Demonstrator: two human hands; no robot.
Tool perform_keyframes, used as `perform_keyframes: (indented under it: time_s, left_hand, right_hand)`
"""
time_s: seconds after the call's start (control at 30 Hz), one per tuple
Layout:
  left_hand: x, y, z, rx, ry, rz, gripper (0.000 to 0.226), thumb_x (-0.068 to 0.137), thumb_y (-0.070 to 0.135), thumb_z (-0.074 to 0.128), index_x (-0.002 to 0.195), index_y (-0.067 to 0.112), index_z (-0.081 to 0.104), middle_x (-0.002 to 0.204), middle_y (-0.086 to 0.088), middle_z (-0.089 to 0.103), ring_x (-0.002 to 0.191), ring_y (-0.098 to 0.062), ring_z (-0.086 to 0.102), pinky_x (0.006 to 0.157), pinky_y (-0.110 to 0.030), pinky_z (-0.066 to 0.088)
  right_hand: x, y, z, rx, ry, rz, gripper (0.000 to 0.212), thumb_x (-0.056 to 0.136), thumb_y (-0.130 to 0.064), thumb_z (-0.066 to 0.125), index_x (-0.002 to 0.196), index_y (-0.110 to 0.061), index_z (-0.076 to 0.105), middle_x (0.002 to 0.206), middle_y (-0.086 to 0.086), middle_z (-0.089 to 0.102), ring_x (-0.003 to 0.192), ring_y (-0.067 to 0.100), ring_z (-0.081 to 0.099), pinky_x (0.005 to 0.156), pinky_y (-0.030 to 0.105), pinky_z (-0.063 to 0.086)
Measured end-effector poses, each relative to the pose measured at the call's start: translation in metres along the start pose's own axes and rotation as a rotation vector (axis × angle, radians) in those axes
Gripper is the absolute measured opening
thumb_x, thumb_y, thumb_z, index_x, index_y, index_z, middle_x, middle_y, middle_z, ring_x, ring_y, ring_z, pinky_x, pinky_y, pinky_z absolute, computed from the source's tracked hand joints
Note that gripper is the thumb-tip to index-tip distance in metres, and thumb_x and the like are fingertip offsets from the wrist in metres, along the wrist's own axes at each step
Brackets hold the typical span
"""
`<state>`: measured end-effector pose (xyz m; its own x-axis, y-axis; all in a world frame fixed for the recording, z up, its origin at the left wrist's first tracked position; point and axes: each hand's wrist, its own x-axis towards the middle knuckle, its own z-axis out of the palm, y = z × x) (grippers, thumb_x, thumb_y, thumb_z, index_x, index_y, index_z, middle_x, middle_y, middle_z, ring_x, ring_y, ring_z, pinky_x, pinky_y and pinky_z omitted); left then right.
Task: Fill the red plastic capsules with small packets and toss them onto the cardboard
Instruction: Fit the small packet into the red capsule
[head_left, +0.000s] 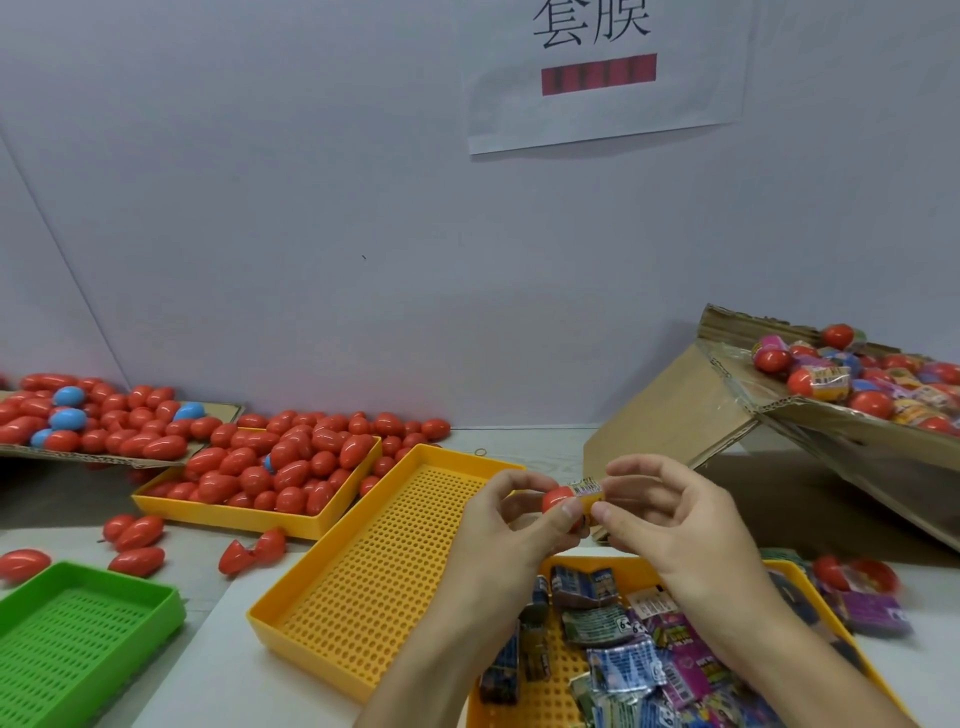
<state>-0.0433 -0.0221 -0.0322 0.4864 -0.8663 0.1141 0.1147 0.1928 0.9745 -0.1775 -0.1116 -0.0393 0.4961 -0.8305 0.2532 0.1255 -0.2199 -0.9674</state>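
Both hands meet just above the near end of the empty perforated yellow plastic tray (374, 566), which serves as the landmark here. The left hand (511, 540) pinches a red plastic capsule half (557, 500) between thumb and fingers. The right hand (670, 525) pinches a small yellow printed packet (589, 493) that touches the capsule's open side; whether it is already partly inside cannot be told.

To the right of the landmark tray, under the wrists, a second yellow tray (613, 564) holds a heap of small foil packets (618, 649) in blue, green and purple. Further right and behind, a tilted sheet of brown cardboard (670, 410) leans on the white counter (218, 670) and carries a pile of filled capsules and wrapped pieces (862, 379).

Left of the landmark tray, touching its long side, a third yellow tray (228, 514) is heaped with closed red egg-shaped capsules (291, 467). Behind that one, a flat piece of cardboard (221, 410) bears more red capsules with a few blue ones (67, 418) among them. Near the left front of the landmark tray stands a green perforated tray (78, 639), with loose red capsules (136, 561) on the counter between them. On the grey wall behind hangs a white paper sign (602, 78).
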Motion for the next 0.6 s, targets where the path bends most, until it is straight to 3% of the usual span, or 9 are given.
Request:
perform_keyframes:
  time_s: [0.1, 0.27, 0.47, 0.6]
  left_hand:
    - [0.0001, -0.0005, -0.0014, 0.039, 0.002, 0.008, 0.030, 0.078, 0.014, 0.080, 0.102, 0.007, 0.063, 0.088, -0.006, 0.076, 0.083, -0.026, 0.075, 0.072, -0.025, 0.058]
    - [-0.0009, 0.0001, -0.0011, 0.144, -0.001, 0.027, 0.028, 0.078, 0.014, 0.082, 0.099, 0.010, 0.065, 0.092, -0.005, 0.074, 0.083, -0.024, 0.074, 0.068, -0.023, 0.056]
    - [-0.0031, 0.0022, -0.0007, 0.209, -0.035, 0.037, 0.028, 0.077, 0.016, 0.084, 0.098, 0.013, 0.066, 0.093, -0.006, 0.073, 0.084, -0.021, 0.074, 0.065, -0.022, 0.055]
    - [-0.0036, 0.0043, -0.0012, 0.231, -0.039, 0.058, 0.027, 0.075, 0.016, 0.085, 0.094, 0.018, 0.066, 0.087, 0.001, 0.074, 0.077, -0.014, 0.071, 0.066, -0.022, 0.056]
  right_hand:
    - [0.0007, -0.0011, -0.0011, 0.074, -0.009, 0.032, 0.040, 0.076, -0.009, 0.080, 0.109, -0.024, 0.062, 0.096, -0.005, 0.076, 0.089, 0.013, 0.074, 0.064, 0.022, 0.057]
    - [-0.0001, -0.0049, 0.0009, 0.117, 0.021, 0.028, 0.047, 0.065, -0.034, 0.078, 0.109, -0.025, 0.063, 0.095, -0.001, 0.077, 0.090, 0.016, 0.073, 0.074, 0.035, 0.058]
    - [0.0006, -0.0038, 0.0006, 0.104, 0.059, 0.029, 0.048, 0.062, -0.037, 0.078, 0.106, -0.026, 0.063, 0.090, 0.000, 0.078, 0.085, 0.015, 0.074, 0.067, 0.027, 0.054]
    - [0.0013, -0.0027, -0.0017, 0.158, 0.055, 0.068, 0.051, 0.060, -0.035, 0.080, 0.107, -0.025, 0.063, 0.092, 0.004, 0.078, 0.085, 0.022, 0.075, 0.071, 0.032, 0.054]
